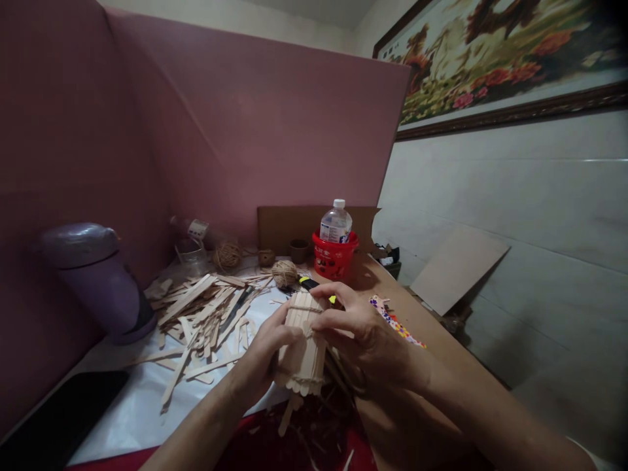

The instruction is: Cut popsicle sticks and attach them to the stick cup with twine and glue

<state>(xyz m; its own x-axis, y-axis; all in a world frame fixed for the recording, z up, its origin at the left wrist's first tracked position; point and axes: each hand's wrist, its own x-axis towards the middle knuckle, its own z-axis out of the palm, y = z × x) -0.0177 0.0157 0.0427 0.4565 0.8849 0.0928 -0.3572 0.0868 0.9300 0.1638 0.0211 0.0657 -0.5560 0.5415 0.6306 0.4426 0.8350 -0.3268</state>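
A bundle of wooden craft sticks (301, 360) stands side by side as a rounded, cup-like piece, with twine (307, 309) across its upper part and more around its lower end. My left hand (267, 350) holds it from the left, thumb lying on the sticks. At the upper right, my right hand (350, 324) has its fingers bent onto the sticks and the twine. Below the bundle, a loose stick (289, 415) points downward. A ball of twine (284, 274) and a yellow-and-black tool (308, 282) lie just behind.
Many loose sticks (210, 320) cover the white sheet at left. A purple flask (101, 281) and a black flat object (69, 415) are at far left. A red bucket (335, 257) holds a plastic bottle (336, 224). Cardboard (436, 340) lies at right.
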